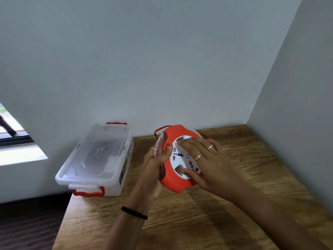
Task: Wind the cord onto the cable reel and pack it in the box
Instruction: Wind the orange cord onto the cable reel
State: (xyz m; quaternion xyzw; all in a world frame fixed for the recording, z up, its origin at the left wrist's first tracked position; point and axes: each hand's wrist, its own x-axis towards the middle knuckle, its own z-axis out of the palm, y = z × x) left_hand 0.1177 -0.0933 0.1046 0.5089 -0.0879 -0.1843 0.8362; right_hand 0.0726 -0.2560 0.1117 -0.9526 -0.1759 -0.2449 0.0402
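An orange cable reel (173, 183) with a white socket face is held tilted above the wooden table (198, 222). My left hand (155, 170) grips its left rim, thumb over the front edge. My right hand (205, 159) lies on the white face, its fingertips in the face's recesses. A loop of red cord (158, 131) shows behind the reel's top left, and another bit at the upper right. A clear plastic box (97, 161) with a lid and red handles stands closed at the table's left edge.
Grey walls close in behind and on the right, forming a corner. A window (12, 138) is at the far left. Dark floor lies below the table's left edge.
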